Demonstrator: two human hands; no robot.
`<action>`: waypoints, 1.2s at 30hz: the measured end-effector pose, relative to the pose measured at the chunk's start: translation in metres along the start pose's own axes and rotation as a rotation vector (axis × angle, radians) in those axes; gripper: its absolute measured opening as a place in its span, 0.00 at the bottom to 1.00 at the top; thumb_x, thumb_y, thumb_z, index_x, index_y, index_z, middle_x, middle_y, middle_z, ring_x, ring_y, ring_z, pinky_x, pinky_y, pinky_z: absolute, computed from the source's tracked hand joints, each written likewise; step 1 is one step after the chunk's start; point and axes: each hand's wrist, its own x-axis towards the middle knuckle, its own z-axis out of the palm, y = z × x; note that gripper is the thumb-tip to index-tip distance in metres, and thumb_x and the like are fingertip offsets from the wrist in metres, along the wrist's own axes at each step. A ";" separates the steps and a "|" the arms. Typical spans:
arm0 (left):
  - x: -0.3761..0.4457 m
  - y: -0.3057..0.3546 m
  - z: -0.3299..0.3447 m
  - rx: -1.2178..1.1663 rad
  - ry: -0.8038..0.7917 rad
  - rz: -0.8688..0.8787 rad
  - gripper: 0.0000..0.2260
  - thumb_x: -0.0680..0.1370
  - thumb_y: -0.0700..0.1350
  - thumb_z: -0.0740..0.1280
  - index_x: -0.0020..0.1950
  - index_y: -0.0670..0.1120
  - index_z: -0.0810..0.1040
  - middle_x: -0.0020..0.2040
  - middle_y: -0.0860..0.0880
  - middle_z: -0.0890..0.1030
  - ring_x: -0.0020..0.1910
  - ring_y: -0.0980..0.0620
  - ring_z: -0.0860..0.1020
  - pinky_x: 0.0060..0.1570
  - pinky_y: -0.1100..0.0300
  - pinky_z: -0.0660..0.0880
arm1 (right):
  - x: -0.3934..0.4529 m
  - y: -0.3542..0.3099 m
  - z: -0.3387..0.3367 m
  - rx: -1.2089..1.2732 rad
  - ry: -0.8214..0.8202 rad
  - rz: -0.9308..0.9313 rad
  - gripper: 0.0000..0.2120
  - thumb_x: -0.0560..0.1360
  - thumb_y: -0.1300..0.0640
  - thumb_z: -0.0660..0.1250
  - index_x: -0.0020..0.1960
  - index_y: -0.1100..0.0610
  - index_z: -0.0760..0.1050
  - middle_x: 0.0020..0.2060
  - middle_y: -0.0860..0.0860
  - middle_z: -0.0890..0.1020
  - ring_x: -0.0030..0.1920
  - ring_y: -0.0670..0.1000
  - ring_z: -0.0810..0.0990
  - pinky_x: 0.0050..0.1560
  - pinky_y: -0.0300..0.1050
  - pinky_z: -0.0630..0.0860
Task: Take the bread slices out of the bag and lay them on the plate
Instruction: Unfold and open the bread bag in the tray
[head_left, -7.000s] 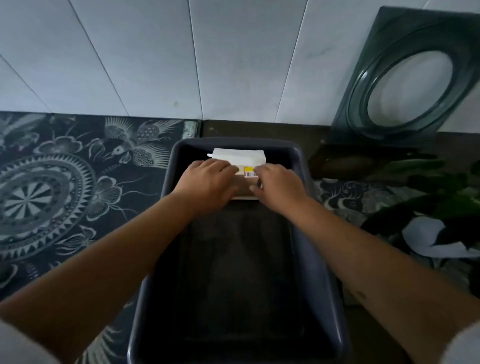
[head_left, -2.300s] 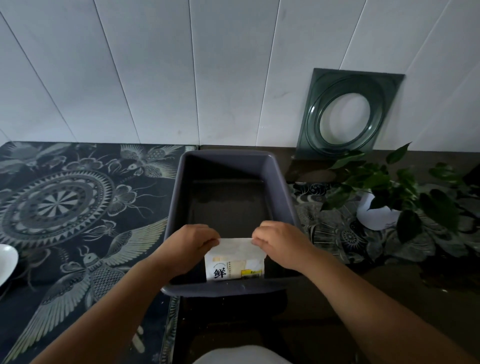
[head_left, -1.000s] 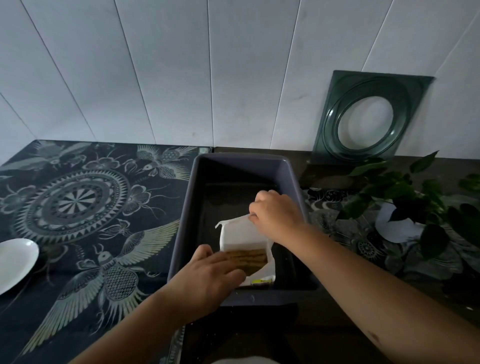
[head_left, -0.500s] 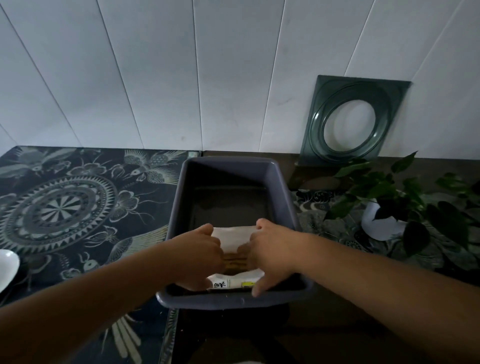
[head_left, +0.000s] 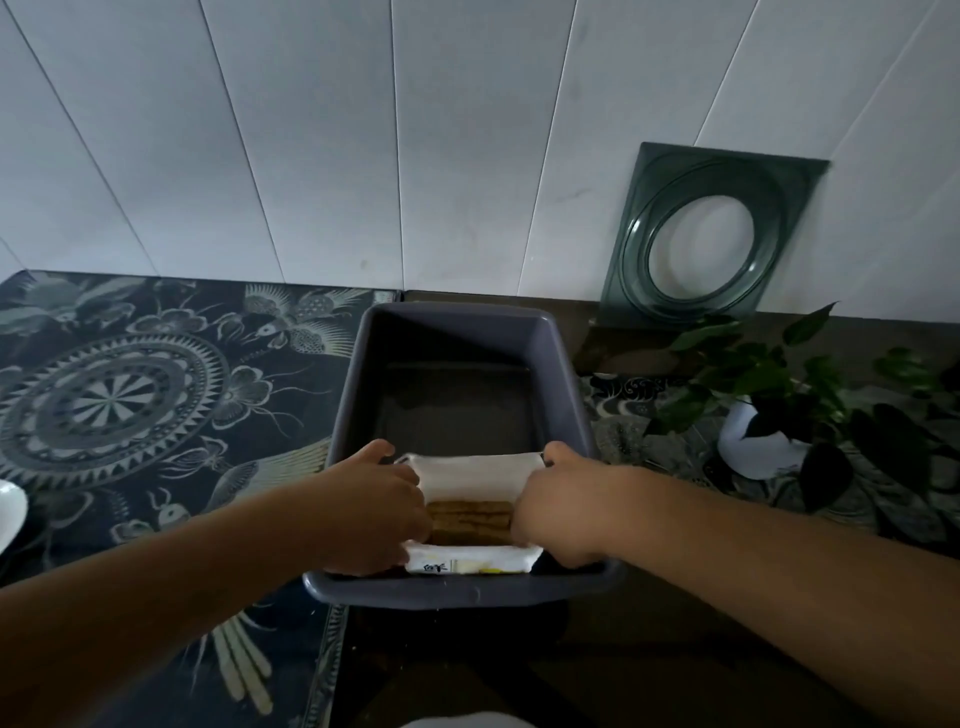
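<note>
White wall panels rise behind a dark counter with a patterned cloth (head_left: 119, 395) on its left part. Both hands reach into the near end of a grey tub (head_left: 563, 364): the left hand (head_left: 376, 512) and right hand (head_left: 558, 512) each grip a side of the white bread bag (head_left: 470, 475), pulling its mouth wide. Between them brown bread slices (head_left: 470, 519) show inside the bag. Fingertips are hidden by the plastic. At far left, a white plate (head_left: 10, 514) is cut off by the frame. A potted plant (head_left: 779, 395) and a green glass dish (head_left: 711, 239) sit right.
</note>
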 end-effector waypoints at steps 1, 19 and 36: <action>0.000 0.001 0.002 -0.015 0.036 0.000 0.11 0.78 0.55 0.61 0.58 0.56 0.77 0.57 0.52 0.80 0.63 0.48 0.73 0.63 0.42 0.62 | 0.002 -0.003 -0.007 0.048 0.020 -0.008 0.06 0.76 0.64 0.62 0.48 0.56 0.77 0.36 0.50 0.75 0.41 0.55 0.75 0.49 0.53 0.70; -0.005 0.009 0.020 -0.156 0.285 -0.065 0.08 0.74 0.42 0.68 0.49 0.54 0.79 0.45 0.55 0.83 0.54 0.50 0.76 0.64 0.39 0.60 | 0.151 -0.019 0.001 0.543 -0.116 0.184 0.19 0.83 0.58 0.55 0.73 0.61 0.66 0.72 0.60 0.70 0.71 0.60 0.68 0.68 0.50 0.63; 0.007 0.020 0.034 -0.464 0.494 -0.354 0.17 0.73 0.65 0.60 0.54 0.58 0.77 0.74 0.44 0.67 0.75 0.38 0.59 0.67 0.37 0.62 | 0.138 -0.026 0.020 0.672 0.272 0.237 0.16 0.81 0.53 0.58 0.65 0.58 0.73 0.61 0.58 0.79 0.61 0.59 0.76 0.62 0.55 0.71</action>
